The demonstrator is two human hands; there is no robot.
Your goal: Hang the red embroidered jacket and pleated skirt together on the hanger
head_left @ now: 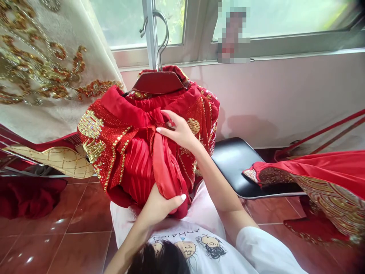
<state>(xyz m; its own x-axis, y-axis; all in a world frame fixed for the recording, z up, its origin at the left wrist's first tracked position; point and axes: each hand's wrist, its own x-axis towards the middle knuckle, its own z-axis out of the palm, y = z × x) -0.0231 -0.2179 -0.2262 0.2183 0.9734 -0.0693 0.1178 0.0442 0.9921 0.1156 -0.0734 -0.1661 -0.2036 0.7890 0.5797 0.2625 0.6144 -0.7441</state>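
Slanting up from the lower right, the right forearm brings the right hand to the front of the red garment, just below the lower edge of the dark red hanger. Its thumb points left across the gathered cloth at the neckline, the forefinger stretched above it with a gap between; whether they pinch the cloth firmly, I cannot tell. The left arm rises from the lower left, and the left hand is closed around the lower part of a red sash, thumb laid across the front and fingers hidden behind. The sash runs down between the two hands, over the garment's pleated red middle. The garment hangs from the hanger, gold-embroidered sides falling past its left and right ends, its bottom against the white clothing over the lap. The hanger's hook is beside a metal pole. To the right, a black chair stands near the right forearm, with red embroidered cloth across its right edge.
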